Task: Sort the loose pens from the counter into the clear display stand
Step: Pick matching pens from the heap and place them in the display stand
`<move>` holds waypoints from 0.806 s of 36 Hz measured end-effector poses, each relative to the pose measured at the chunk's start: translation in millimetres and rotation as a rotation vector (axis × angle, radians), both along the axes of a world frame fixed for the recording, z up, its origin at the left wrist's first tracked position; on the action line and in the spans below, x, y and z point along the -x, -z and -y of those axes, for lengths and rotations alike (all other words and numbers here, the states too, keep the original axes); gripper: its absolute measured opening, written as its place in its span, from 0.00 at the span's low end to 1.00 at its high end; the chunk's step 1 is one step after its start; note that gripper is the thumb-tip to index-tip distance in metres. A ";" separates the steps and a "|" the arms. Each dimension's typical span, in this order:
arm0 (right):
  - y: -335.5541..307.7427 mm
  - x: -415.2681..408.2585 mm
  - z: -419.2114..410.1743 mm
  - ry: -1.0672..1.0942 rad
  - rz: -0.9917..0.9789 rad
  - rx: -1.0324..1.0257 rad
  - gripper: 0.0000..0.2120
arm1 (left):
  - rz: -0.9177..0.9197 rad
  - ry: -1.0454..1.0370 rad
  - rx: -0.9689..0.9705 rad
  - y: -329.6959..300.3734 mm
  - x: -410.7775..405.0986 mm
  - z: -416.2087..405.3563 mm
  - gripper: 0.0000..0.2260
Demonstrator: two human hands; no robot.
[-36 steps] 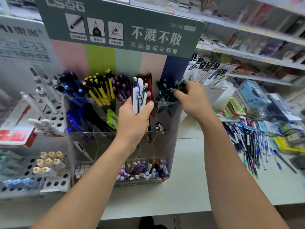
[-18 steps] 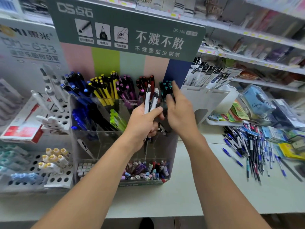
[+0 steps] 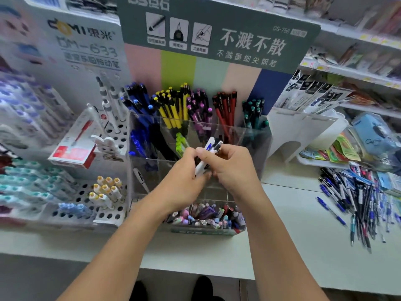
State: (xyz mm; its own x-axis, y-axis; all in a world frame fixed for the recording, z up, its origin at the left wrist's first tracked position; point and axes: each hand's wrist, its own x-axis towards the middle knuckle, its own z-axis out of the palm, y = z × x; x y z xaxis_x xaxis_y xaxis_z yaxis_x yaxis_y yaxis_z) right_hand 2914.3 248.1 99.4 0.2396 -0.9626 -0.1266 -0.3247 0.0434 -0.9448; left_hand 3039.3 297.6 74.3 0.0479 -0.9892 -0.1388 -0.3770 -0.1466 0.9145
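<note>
The clear display stand [image 3: 258,148] stands on the white counter with blue, yellow, purple, red and teal pens upright in its back compartments. In front of its middle, my left hand [image 3: 184,177] grips a small bunch of white pens [image 3: 206,157] that point up and to the right. My right hand [image 3: 230,168] meets it there, thumb and fingers pinching the same bunch near the top. A heap of loose pens [image 3: 355,200] lies on the counter at the right.
A white perforated holder [image 3: 108,200] with capped pens and a red box [image 3: 73,146] sit left of the stand. A white card rack [image 3: 303,131] and a tray of packets [image 3: 347,153] stand at the right. Shelves run behind. Shoes show below the counter edge.
My right hand has left the teal pens at the stand's back right and come down onto the white pens. My left hand has lowered and tilted the bunch.
</note>
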 end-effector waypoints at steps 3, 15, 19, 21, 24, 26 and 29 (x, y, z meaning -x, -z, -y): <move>10.3 -4.6 -3.7 0.032 -0.009 -0.012 0.15 | -0.048 -0.003 -0.005 8.1 2.2 -6.4 0.13; 12.4 24.5 -15.9 -0.034 0.210 -0.170 0.05 | -0.830 -0.151 -0.326 32.9 1.4 -13.5 0.08; -15.1 51.2 -7.0 0.207 0.283 0.192 0.04 | -0.769 -0.051 -0.292 33.0 5.8 -12.2 0.08; -24.2 67.1 4.5 0.334 0.150 0.481 0.05 | -0.742 -0.016 -0.264 31.0 8.3 -11.6 0.07; -19.8 74.0 24.4 0.347 -0.137 0.658 0.02 | -0.723 0.006 -0.228 31.0 11.1 -10.0 0.07; -11.2 65.8 34.0 0.266 -0.293 0.639 0.03 | -0.682 0.002 -0.225 31.2 11.6 -9.1 0.08; 2.2 51.0 39.4 0.104 -0.519 0.522 0.10 | -0.646 -0.006 -0.229 28.8 8.4 -9.1 0.09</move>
State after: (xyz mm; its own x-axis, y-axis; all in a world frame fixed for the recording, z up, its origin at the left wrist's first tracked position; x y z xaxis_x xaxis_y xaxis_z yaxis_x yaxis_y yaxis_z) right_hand 2863.4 208.7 97.2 0.1781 -0.9429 0.2816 -0.7536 -0.3147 -0.5772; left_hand 3031.0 306.7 45.5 -0.1094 -0.9314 -0.3471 0.2358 -0.3636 0.9012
